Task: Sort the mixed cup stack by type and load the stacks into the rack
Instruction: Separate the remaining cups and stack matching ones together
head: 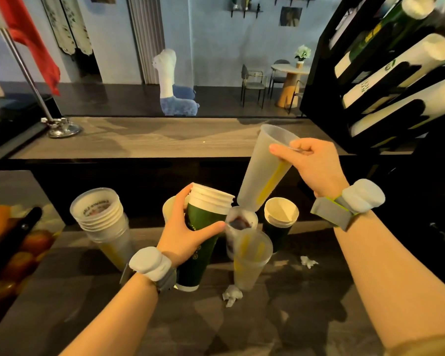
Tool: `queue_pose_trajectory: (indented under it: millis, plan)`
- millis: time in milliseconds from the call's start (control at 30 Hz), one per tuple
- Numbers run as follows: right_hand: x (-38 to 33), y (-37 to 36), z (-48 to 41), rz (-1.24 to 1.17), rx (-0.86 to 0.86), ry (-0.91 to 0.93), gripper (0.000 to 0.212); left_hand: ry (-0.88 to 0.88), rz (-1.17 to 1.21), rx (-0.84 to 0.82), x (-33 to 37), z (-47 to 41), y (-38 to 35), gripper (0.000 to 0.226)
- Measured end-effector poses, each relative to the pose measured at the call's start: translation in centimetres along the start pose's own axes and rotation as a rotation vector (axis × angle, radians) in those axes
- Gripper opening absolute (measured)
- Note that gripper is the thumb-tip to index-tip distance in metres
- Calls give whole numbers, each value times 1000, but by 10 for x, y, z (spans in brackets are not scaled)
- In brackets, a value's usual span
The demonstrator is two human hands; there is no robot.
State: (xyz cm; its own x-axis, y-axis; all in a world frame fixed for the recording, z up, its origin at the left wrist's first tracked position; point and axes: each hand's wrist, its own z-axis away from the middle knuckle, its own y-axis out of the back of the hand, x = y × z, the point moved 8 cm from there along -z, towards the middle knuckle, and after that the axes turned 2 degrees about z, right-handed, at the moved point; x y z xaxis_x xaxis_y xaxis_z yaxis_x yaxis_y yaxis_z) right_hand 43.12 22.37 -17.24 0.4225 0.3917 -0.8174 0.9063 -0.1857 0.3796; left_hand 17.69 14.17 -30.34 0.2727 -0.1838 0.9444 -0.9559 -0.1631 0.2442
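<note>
Fingers (283, 152) of the right hand (314, 168) pinched the rim of a frosted plastic cup (262, 173), held tilted above the counter (306, 317). The left hand (185, 235) gripped a stack of green paper cups (208, 214). A frosted stack (100, 222) stood to its left, and the rack (316, 93) stood at the right.
</note>
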Motion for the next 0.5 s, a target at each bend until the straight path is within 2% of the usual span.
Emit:
queue_pose_trajectory:
  millis: [100, 233, 367, 500]
  plan:
    - [-1, -10, 17, 107, -139, 45, 48, 0, -7, 34, 0, 0, 5, 95]
    - [11, -23, 38, 109, -281, 42, 53, -9, 7, 84, 1, -3, 9, 95]
    - [31, -42, 62, 143, -434, -26, 44, -24, 3, 111, 4, -3, 9, 98]
    - [47, -56, 87, 332, -480, 21, 23, -23, 6, 112, 5, -1, 3, 94]
